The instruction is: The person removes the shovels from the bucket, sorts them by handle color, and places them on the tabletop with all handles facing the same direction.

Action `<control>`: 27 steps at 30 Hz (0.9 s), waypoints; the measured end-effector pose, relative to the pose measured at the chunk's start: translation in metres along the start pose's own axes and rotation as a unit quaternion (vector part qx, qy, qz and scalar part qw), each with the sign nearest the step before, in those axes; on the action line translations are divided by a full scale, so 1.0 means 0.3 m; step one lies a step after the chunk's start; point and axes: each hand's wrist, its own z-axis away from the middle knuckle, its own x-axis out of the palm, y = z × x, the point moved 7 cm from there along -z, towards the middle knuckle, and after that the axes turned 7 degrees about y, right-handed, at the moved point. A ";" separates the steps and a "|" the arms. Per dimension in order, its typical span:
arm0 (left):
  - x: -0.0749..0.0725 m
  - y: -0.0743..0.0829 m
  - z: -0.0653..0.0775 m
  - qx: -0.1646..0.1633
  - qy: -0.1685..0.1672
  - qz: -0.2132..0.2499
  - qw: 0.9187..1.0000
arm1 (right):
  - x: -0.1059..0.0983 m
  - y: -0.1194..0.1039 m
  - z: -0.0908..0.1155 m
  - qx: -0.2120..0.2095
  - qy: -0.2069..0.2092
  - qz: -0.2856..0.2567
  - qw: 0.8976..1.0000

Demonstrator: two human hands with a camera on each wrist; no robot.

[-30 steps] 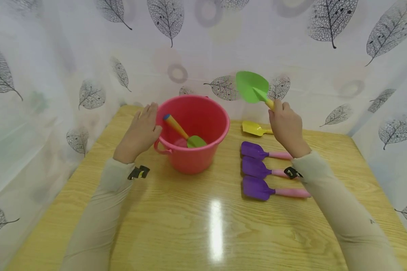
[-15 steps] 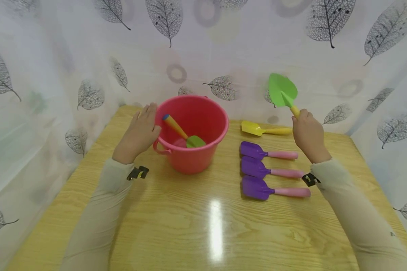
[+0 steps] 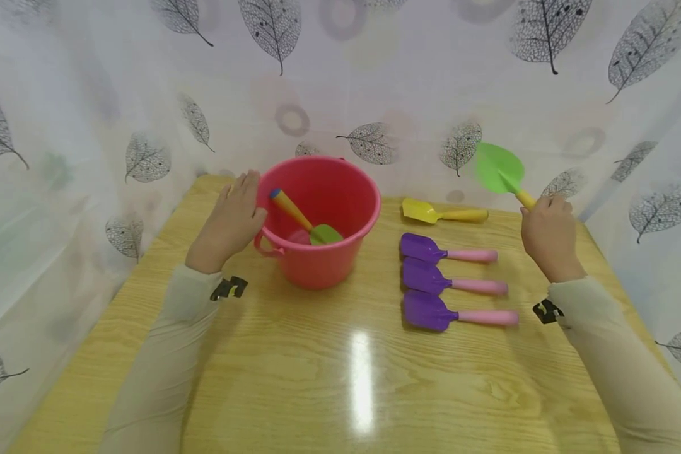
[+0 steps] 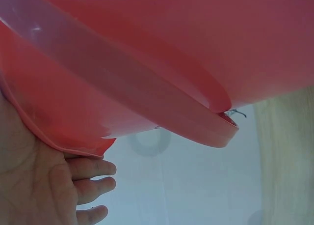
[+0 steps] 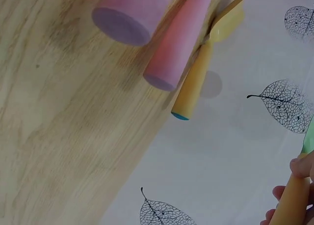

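My right hand [image 3: 552, 236] grips the yellow handle of a green toy shovel [image 3: 499, 168], raised above the right back part of the table with its blade up and to the left. In the right wrist view the fingers [image 5: 300, 167] wrap that handle at the lower right edge. My left hand [image 3: 227, 221] rests against the left rim of a red bucket [image 3: 320, 265], its fingers straight; the palm [image 4: 34, 181] meets the rim in the left wrist view. Inside the bucket leans another green shovel [image 3: 326, 234] with an orange-yellow, blue-tipped handle.
Right of the bucket, three purple shovels [image 3: 425, 310] with pink handles lie in a column on the wooden table [image 3: 295, 378]. Behind them lies a yellow shovel [image 3: 420, 210]. A leaf-print curtain [image 3: 374, 75] hangs along the table's back and sides.
My right hand has carried the green shovel rightward, away from the bucket, and slightly lower, uncovering the yellow shovel's handle and the pink handles. The left hand stays at the rim.
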 end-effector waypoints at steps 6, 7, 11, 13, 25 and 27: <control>0.001 -0.003 -0.002 0.002 0.001 0.000 1.000 | 0.027 0.065 0.039 -0.007 -0.055 0.079 0.995; 0.001 -0.003 -0.002 0.002 0.000 -0.001 1.000 | 0.031 0.075 0.047 -0.008 -0.059 0.089 0.994; 0.001 0.000 0.001 0.002 -0.005 0.000 1.000 | 0.041 0.115 0.080 -0.008 -0.058 0.098 0.994; 0.001 0.001 0.002 0.000 -0.008 0.001 1.000 | 0.044 0.136 0.095 -0.002 -0.053 0.090 0.995; -0.005 0.008 0.008 -0.007 -0.007 0.004 1.000 | 0.083 0.284 0.177 0.114 -0.120 0.035 0.986; -0.004 0.005 0.008 -0.007 -0.006 0.001 1.000 | 0.094 0.307 0.193 0.124 -0.142 0.039 0.981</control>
